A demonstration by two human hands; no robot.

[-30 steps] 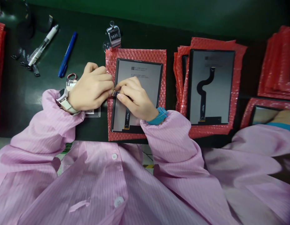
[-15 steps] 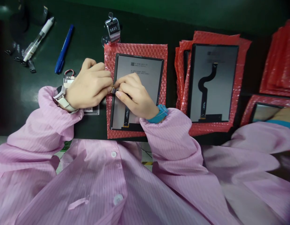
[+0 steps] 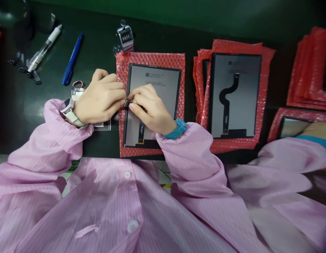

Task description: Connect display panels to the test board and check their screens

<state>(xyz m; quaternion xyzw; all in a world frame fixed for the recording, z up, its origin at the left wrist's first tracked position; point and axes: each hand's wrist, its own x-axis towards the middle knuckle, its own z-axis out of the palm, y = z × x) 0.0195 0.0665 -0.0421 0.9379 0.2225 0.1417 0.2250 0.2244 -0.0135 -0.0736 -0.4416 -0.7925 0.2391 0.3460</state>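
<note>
An LCD screen panel [image 3: 165, 98] lies face down on a red bubble-wrap bag [image 3: 151, 58] in front of me. My right hand [image 3: 149, 107] pinches the connector end of the panel's black flex cable [image 3: 141, 130], which is lifted off the panel's left side. My left hand [image 3: 103, 96] is closed with thumb and forefinger meeting that connector; whatever sits inside its grip is hidden. Partly under the left wrist lies a small circuit board [image 3: 77, 91] with red and black wires.
A metal tally counter [image 3: 125, 38] reading 0022 stands behind the bag. Leftward lie a blue pen [image 3: 72, 59], a clear-and-white pen [image 3: 44, 49] and loose black flex cables [image 3: 21, 65]. To the right, another panel [image 3: 244, 102] tops stacked red bags [image 3: 268, 59]. A co-worker's arm [image 3: 317, 131] reaches in there.
The view has shifted slightly, so the table items appear a little lower and further left. Both hands keep nearly the same pinch at the connector.
</note>
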